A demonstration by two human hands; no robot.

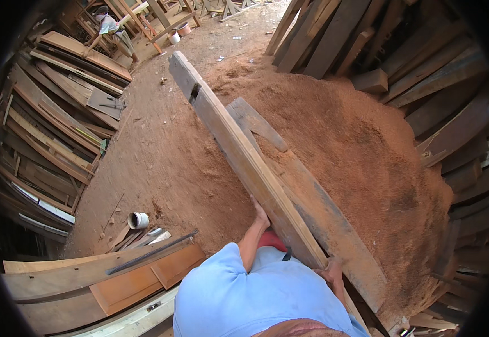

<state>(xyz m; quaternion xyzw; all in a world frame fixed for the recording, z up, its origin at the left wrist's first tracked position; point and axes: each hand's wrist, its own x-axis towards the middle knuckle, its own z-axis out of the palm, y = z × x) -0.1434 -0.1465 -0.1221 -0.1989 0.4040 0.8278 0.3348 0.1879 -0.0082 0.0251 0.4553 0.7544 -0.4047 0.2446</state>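
Note:
A long, thick wooden plank (236, 157) with a dark notch near its far end slants up and away from my body. My left hand (260, 213) grips its left side around the middle, fingers partly hidden behind it. Closer to me, my right hand (331, 272) is closed on the plank near its lower end. Just right of the plank, a second, weathered board (328, 224) with a split upper part lies at a slant over the sawdust; whether the two touch is unclear.
A sawdust heap (379, 163) fills the right, backed by leaning timber (458, 112). Stacked boards (59, 129) line the left. More panels (121, 289) and a white bucket (138, 220) are at lower left. A co-worker (112, 33) bends among frames at upper left.

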